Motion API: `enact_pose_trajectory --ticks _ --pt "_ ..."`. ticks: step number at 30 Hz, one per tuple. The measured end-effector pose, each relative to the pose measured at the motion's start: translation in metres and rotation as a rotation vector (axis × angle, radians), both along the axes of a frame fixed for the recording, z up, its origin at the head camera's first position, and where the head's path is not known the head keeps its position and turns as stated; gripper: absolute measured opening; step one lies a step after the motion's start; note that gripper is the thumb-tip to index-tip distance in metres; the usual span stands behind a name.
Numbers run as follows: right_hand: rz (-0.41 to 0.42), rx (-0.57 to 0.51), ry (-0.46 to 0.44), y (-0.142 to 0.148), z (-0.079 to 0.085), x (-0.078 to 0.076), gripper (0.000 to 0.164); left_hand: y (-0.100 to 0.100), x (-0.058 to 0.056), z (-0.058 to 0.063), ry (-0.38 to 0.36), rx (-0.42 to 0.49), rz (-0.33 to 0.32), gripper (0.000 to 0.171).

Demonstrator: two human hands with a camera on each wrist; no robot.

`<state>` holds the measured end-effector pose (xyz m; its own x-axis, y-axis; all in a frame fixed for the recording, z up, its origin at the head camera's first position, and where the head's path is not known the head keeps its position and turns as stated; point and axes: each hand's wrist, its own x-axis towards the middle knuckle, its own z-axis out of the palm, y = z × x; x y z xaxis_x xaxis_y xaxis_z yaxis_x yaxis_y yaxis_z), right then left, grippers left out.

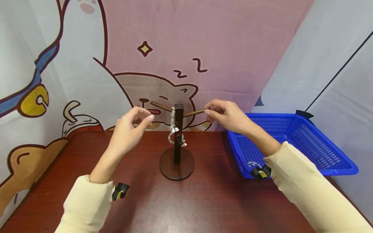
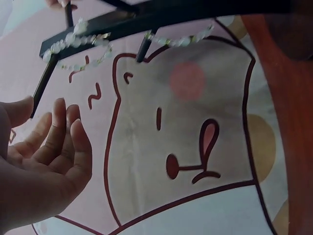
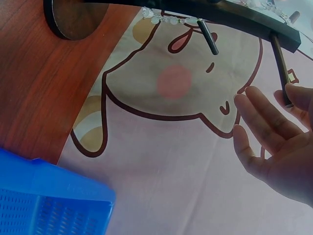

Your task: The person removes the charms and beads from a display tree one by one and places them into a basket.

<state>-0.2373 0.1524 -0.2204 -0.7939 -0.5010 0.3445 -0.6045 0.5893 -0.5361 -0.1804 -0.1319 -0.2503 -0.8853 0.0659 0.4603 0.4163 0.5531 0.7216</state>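
Note:
A dark wooden stand [image 1: 178, 139] with a round base is upright on the table, with thin pegs sticking out from its post. My right hand [image 1: 228, 116] pinches the tip of the upper right peg [image 1: 194, 113] between thumb and forefinger. One pale beaded bracelet [image 1: 173, 118] with small white charms hangs on the upper left peg [image 1: 161, 105], close against the post. Lower down hangs a second beaded bracelet [image 1: 170, 138], partly behind the post. My left hand [image 1: 129, 129] is held in the air beside the upper left peg's tip, fingers loosely bent with nothing in them.
On the right side of the table is a blue plastic basket [image 1: 329, 142], with a clear beaded bracelet [image 1: 254, 163] at its near left corner. Behind the reddish-brown table [image 1: 140, 200] hangs a cartoon-printed cloth [image 1: 233, 48].

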Motion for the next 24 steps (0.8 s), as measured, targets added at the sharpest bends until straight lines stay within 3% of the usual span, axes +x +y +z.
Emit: enact_pose_trajectory --ticks 6,14,19,24 --pt "0.001 -0.006 -0.007 0.0 0.0 0.0 0.011 0.013 0.009 -0.019 0.009 0.015 -0.028 0.015" --pt "-0.002 -0.006 -0.011 0.0 -0.001 -0.001 0.011 0.036 0.018 -0.04 -0.003 0.061 -0.111 0.018" --pt "0.001 -0.001 -0.008 0.0 -0.001 -0.001 0.01 0.051 0.022 -0.044 0.019 0.107 -0.143 0.022" --pt "0.001 0.0 -0.001 0.0 -0.002 -0.002 0.01 0.062 0.024 -0.044 0.069 0.12 -0.117 0.02"
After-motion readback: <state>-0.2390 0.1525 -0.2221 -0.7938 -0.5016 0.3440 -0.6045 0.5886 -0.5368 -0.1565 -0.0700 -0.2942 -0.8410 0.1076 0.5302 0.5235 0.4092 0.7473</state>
